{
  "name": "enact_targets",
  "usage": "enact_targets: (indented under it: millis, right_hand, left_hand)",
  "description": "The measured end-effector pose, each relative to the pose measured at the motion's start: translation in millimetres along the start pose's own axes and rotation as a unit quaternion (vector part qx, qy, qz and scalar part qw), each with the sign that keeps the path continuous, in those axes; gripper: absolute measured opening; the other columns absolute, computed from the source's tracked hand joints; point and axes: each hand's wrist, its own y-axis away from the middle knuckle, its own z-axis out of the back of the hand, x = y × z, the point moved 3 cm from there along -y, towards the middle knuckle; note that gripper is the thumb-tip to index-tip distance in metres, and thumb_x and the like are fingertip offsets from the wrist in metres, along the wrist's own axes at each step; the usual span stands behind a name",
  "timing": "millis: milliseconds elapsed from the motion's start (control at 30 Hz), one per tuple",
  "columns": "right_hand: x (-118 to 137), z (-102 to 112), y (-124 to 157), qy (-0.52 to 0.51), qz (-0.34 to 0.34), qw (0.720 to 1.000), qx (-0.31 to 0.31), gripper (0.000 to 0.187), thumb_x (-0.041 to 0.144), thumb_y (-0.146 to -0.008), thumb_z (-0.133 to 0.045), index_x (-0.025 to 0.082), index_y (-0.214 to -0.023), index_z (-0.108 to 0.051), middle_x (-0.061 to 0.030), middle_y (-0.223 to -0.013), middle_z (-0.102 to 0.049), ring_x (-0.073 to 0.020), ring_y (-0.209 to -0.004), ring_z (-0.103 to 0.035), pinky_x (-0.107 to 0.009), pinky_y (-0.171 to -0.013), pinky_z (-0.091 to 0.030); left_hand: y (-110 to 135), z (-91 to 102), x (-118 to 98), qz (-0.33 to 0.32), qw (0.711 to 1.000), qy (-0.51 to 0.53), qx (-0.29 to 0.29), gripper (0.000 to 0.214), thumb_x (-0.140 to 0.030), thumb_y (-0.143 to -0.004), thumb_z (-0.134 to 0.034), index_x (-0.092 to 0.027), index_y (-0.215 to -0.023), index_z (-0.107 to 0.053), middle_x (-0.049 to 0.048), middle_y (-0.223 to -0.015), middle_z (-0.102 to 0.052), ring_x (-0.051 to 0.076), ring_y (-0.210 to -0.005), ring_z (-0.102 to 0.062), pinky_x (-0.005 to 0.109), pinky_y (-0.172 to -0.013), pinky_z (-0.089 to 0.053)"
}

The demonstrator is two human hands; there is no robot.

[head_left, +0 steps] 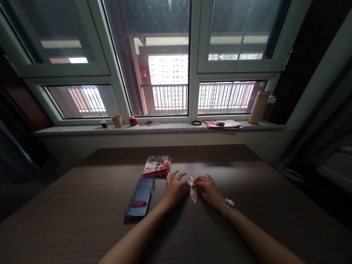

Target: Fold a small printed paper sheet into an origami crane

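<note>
My left hand (175,189) and my right hand (208,190) meet over the brown table (82,205), both pinching a small folded piece of printed paper (193,190), white with red marks. The left fingers are partly spread, thumb and forefinger on the paper. My right hand's fingers are curled on the paper's other side. A white band sits on the right wrist. A stack of colourful printed leaflets (157,165) lies just beyond the left hand. A dark phone (140,200) lies flat to the left of my left forearm.
A stone windowsill (170,128) runs behind the table with a paper cup (117,121), a small red pot (132,121), a bracelet (196,123), red papers (222,124) and a tall tan cylinder (259,107). Large windows rise above.
</note>
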Motion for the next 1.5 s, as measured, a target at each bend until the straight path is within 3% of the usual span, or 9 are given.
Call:
enact_targets:
  millis: [267,733,1067,1500]
  right_hand:
    - [-1,9,0,0.004,-0.006,0.999,0.043,0.027,0.019,-0.084,-0.050,0.034,-0.091,-0.072,-0.0001,-0.107,-0.070,-0.0219,-0.111,-0.054,-0.061,-0.108,-0.001]
    - [-3,8,-1,-0.057,-0.031,0.998,0.025,0.021,0.031,-0.086,-0.051,0.029,-0.083,-0.071,-0.0010,-0.103,-0.071,-0.0224,-0.109,-0.055,-0.056,-0.108,-0.001]
    - [-9,5,-2,-0.077,-0.052,0.996,0.018,0.018,0.030,-0.086,-0.051,0.028,-0.085,-0.069,-0.0004,-0.104,-0.069,-0.0210,-0.110,-0.054,-0.052,-0.110,-0.006]
    - [-11,6,-5,-0.104,-0.069,0.992,0.016,0.018,0.030,-0.085,-0.050,0.027,-0.087,-0.068,-0.0012,-0.105,-0.069,-0.0218,-0.108,-0.057,-0.052,-0.111,-0.006]
  left_hand:
    - [3,2.3,2,0.014,0.999,0.022,0.026,0.016,-0.027,-0.077,-0.066,-0.035,-0.089,-0.073,-0.0026,-0.138,-0.052,0.032,-0.137,-0.025,0.068,-0.110,-0.003]
    - [1,-1.2,8,0.033,0.998,0.046,0.038,0.018,-0.028,-0.073,-0.067,-0.034,-0.089,-0.073,-0.0014,-0.136,-0.053,0.033,-0.136,-0.026,0.069,-0.109,0.001]
    - [0,-1.3,8,0.034,0.997,0.055,0.031,0.019,-0.031,-0.073,-0.069,-0.036,-0.092,-0.073,-0.0004,-0.134,-0.055,0.032,-0.136,-0.028,0.068,-0.109,0.000]
    - [2,2.6,2,-0.017,1.000,0.014,-0.005,0.014,-0.034,-0.073,-0.075,-0.038,-0.087,-0.074,-0.0017,-0.127,-0.060,0.031,-0.134,-0.032,0.064,-0.111,0.000]
